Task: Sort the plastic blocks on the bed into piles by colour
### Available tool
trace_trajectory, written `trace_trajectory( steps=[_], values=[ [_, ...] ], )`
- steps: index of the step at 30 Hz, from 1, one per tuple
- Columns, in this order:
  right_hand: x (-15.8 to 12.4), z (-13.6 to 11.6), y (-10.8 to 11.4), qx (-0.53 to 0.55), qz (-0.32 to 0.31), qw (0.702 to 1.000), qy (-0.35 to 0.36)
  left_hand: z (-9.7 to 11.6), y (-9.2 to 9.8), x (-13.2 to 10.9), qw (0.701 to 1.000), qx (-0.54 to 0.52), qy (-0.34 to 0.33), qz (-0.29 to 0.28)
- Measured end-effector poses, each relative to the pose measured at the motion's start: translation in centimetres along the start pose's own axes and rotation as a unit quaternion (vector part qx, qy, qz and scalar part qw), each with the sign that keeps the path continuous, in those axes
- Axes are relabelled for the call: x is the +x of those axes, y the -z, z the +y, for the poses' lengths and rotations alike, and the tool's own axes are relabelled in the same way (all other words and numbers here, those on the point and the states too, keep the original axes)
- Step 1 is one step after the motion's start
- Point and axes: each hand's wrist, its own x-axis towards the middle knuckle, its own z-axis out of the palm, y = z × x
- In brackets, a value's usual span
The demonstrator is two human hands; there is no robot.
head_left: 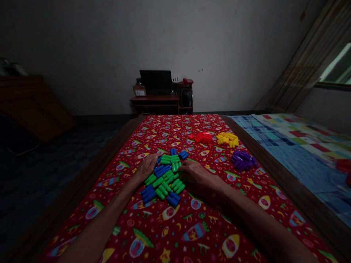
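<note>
A mixed pile of green plastic building pieces (162, 188) and blue plastic building pieces (148, 193) lies on the red patterned cloth, each made of joined rounded tubes. My left hand (148, 167) rests along the pile's left side, fingers stretched out and touching a blue piece (158, 161) partly hidden under them. On the right side, my right hand (195, 173) has its fingertips closed at the edge of a green piece (176, 167). Its lower fingers are in shadow and hard to make out.
Separate heaps of red pieces (203, 137), yellow pieces (228, 139) and purple pieces (242, 160) lie toward the right of the cloth (192, 226). Beyond the far end stands a desk with a monitor (156, 81). A bed with a checked cover (287, 153) adjoins the right side.
</note>
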Motion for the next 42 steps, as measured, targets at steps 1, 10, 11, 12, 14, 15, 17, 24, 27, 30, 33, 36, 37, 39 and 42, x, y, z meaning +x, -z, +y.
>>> trace_trajectory(
  steps=[1, 10, 11, 12, 14, 15, 17, 24, 27, 30, 33, 36, 37, 39, 42],
  values=[
    [0.1, 0.0, 0.3, 0.01, -0.003, 1.0, -0.005, 0.1, 0.0, 0.0, 1.0, 0.001, -0.004, -0.003],
    [-1.4, 4.5, 5.5, 0.139, -0.009, 0.981, -0.139, 1.7, 0.7, 1.1, 0.999, 0.015, -0.038, 0.005],
    [-1.5, 4.5, 5.5, 0.14, -0.011, 0.98, -0.14, 2.4, 0.8, 1.3, 0.998, 0.017, -0.053, 0.004],
    [-1.4, 4.4, 5.4, 0.142, -0.013, 0.98, -0.137, 3.3, 0.9, 1.3, 0.997, 0.017, -0.07, 0.004],
    [-1.2, 3.7, 4.9, 0.148, -0.012, 0.981, -0.126, 5.5, 0.9, 1.1, 0.995, 0.015, -0.099, -0.003],
    [-0.9, 3.2, 4.6, 0.151, -0.01, 0.981, -0.119, 6.6, 0.8, 0.8, 0.994, 0.012, -0.106, -0.011],
    [-0.5, 2.0, 4.3, 0.156, -0.006, 0.982, -0.102, 8.5, 0.3, 0.1, 0.994, 0.013, -0.103, -0.042],
    [-0.9, 3.5, 5.2, 0.086, 0.068, 0.982, -0.153, 9.9, -0.3, -0.8, 0.999, 0.042, -0.013, -0.031],
    [-2.1, 5.9, 5.3, 0.003, 0.14, 0.953, -0.268, 10.0, 0.1, -0.5, 0.999, 0.01, 0.008, -0.039],
    [-3.1, 7.0, 5.1, -0.087, 0.122, 0.926, -0.346, 10.2, 0.0, -0.6, 0.999, -0.024, 0.024, -0.039],
    [-3.4, 6.4, 5.0, -0.19, 0.095, 0.897, -0.388, 10.0, -0.4, -0.7, 0.997, -0.057, 0.035, -0.025],
    [-2.8, 4.6, 5.1, -0.245, 0.106, 0.89, -0.37, 9.8, -0.8, -0.7, 0.995, -0.083, 0.049, -0.027],
    [-2.5, 3.8, 5.1, -0.228, 0.111, 0.906, -0.338, 9.7, -0.9, -0.7, 0.995, -0.086, 0.048, -0.029],
    [-1.6, 2.0, 4.9, -0.128, 0.103, 0.958, -0.236, 9.8, -1.1, -0.7, 0.995, -0.083, 0.037, -0.032],
    [-0.4, -0.5, 4.0, 0.035, 0.053, 0.995, -0.08, 10.2, -1.3, -0.9, 0.995, -0.083, 0.019, -0.041]
  ],
)
